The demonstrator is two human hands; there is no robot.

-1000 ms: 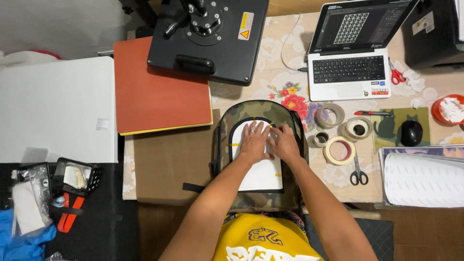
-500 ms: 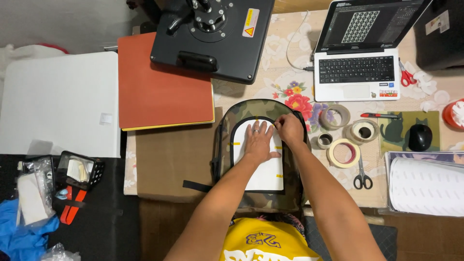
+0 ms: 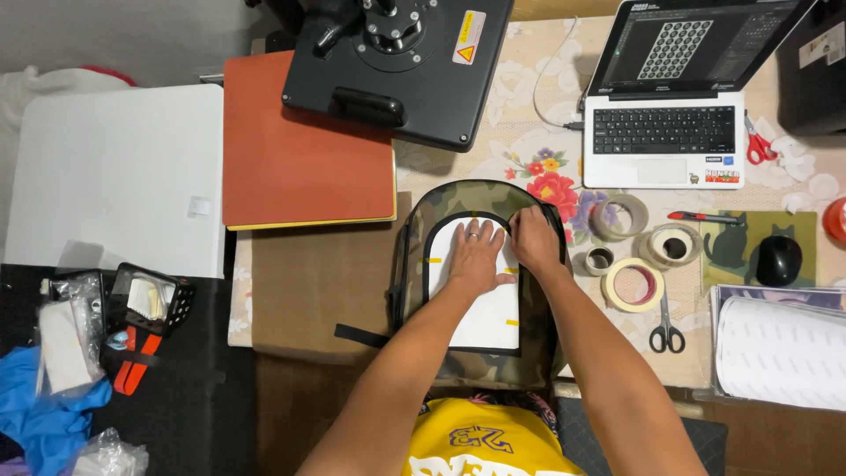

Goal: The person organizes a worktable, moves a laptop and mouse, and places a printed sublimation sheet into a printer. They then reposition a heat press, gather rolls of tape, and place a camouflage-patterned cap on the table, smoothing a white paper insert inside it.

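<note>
- Your left hand [image 3: 476, 258] stays flat and open on the white sheet [image 3: 476, 308], holding nothing.
- Your right hand [image 3: 532, 238] has shifted to the camouflage backpack [image 3: 414, 231]'s 1 o'clock corner; its grip there cannot be told.

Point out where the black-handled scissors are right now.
In the head view, the black-handled scissors lie on the table's right side, just below the tape rolls, left of the white sheets.

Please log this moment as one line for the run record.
left hand flat on white sheet | right hand pressing sheet's top edge | sheet on camouflage backpack | tape rolls beside
</note>
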